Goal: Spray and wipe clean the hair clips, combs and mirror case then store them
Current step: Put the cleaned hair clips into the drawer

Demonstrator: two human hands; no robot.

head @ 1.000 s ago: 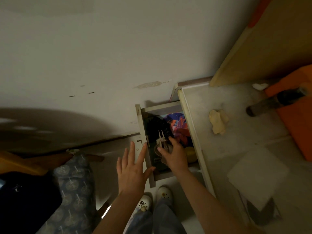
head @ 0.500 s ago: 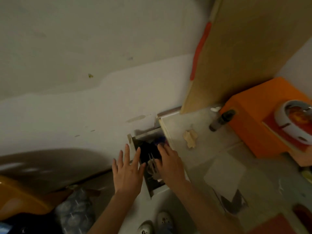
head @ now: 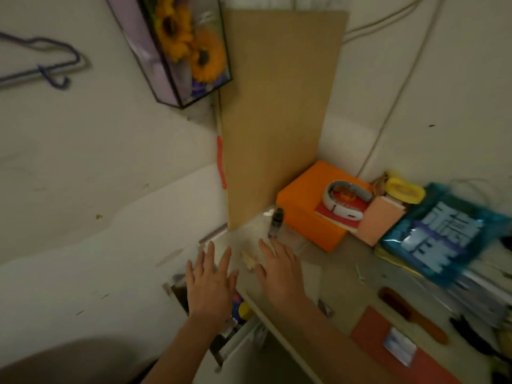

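My left hand [head: 209, 284] hovers with fingers spread above the open drawer [head: 221, 342] at the desk's left side; it holds nothing. My right hand [head: 279, 270] is over the desk top [head: 332, 286], fingers straight and empty, its tips near a small dark spray bottle [head: 276, 222]. A crumpled pale tissue [head: 249, 260] lies between the two hands. In the drawer I can make out only blue and yellow items [head: 241, 311]; the rest is hidden under my left hand. A brown brush [head: 410, 314] lies on the desk at the right.
An orange box [head: 302, 206] with a grey-white band on a red booklet stands at the back. A tall cardboard sheet [head: 277, 106] leans in the corner. A blue packet [head: 440, 234] sits on stacked things at right. A red mat [head: 388, 345] lies near the front edge.
The view has swung up and right from the drawer to the desk. My right hand came out of the drawer and now hovers empty over the desk top; the left stays spread.
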